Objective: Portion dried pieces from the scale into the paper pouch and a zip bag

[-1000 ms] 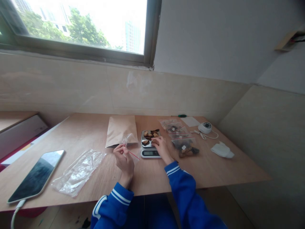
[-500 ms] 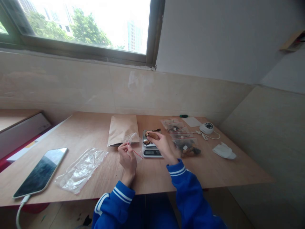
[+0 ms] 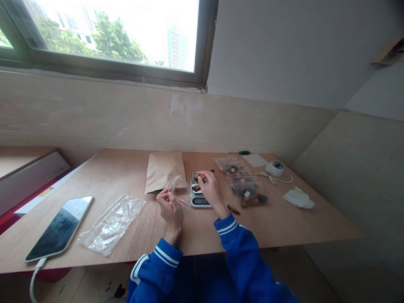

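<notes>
The right hand hovers over the scale, its grip pinched on a brown piece from the pan, while just left of the scale the left hand pinches the small clear zip bag, mouth toward the scale.

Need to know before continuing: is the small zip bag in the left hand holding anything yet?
Appears empty: the small zip bag in the left hand looks clear throughout.

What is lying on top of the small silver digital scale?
On the small silver digital scale lie several brown and dark pieces. The right hand reaches over them and covers most of the platform, so their number stays unclear.
</notes>
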Motion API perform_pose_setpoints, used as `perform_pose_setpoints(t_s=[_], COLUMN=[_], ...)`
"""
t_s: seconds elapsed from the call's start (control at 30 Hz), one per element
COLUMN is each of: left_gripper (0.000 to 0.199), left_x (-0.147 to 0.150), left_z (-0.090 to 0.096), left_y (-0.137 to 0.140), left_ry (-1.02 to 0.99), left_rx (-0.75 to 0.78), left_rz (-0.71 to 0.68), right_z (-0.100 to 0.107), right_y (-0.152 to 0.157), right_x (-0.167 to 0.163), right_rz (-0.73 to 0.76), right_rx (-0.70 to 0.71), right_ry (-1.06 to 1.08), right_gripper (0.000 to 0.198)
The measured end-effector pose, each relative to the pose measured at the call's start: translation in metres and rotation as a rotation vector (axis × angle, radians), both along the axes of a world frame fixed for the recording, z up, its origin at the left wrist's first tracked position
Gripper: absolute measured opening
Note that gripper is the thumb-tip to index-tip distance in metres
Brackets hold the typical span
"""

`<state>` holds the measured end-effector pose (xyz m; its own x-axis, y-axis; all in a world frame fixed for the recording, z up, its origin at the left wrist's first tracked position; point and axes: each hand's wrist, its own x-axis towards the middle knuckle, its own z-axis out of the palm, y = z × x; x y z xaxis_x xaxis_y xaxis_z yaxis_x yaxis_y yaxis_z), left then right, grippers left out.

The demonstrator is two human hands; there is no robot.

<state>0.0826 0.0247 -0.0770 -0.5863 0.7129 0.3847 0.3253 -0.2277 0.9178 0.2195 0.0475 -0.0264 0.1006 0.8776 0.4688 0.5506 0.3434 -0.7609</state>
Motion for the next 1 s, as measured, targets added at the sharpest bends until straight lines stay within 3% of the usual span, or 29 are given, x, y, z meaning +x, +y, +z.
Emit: perform_pose_setpoints(t_s=[0.07,0.17,0.27,0.53,0.67,1.0], left_gripper=[0.022,0.021,0.02,0.02,0.018,0.017], left_x=[0.0,0.0,0.0,0.0,0.0,-0.001], left_z=[0.0,-0.001,-0.002,-0.002,-0.003,-0.005], left_y=[0.0,0.001,0.001,0.001,0.0,0.002], left_ry=[-0.007,-0.016,-0.02,-0.011,-0.01,-0.021], left_rx=[-0.001,0.01,0.023,0.016,0.017,0.043], left_rz=[-0.009,-0.016,-0.021,-0.023,-0.026,-0.039], right_z=[-0.012,-0.031,-0.044,-0.037,-0.033,-0.028], right_y=[0.008,0.015,0.016,0.015,0.019,0.023], right_x=[0.012,0.023,0.026,0.036,0.046,0.05], right_rz=[-0.108,-0.105,-0.116,-0.088,-0.026,-0.121], right_rx=[-0.045,-0.173,-0.163,-0.142,-0.132,-0.079], right_ry=[-0.209,-0.434,-0.501,-0.452,-0.382,-0.066], right_gripper=[0.033,0.05,0.045,0.021,0.026,0.024])
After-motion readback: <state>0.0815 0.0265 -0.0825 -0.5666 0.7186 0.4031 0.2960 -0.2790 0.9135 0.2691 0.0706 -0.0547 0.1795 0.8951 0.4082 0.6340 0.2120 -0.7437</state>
